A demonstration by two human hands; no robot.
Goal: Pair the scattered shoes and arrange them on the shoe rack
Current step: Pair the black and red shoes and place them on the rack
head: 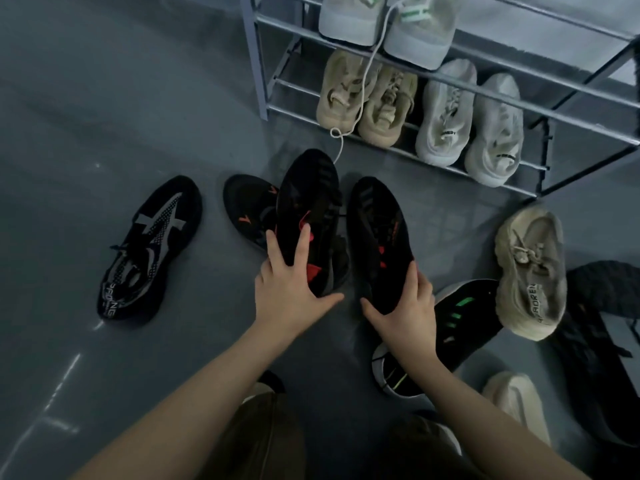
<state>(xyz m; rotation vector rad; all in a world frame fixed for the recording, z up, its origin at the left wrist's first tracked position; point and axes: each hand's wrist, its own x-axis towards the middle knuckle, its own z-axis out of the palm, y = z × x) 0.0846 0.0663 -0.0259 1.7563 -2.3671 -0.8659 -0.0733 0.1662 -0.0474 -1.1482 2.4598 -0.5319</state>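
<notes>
Gripping a black-and-red shoe each: left hand [289, 289] holds the left shoe [308, 216], right hand [403, 306] the right shoe [379, 237], above the floor near the rack [519, 116]. Risk: dangling lace [360, 84] snagging; far-left black shoe [249, 206] mismatched.

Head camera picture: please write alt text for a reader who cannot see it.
Each hand holds one black shoe with red marks by its heel, left hand and right hand, above a grey floor. More shoes lie scattered around; a metal shoe rack behind already holds three pale pairs.
</notes>
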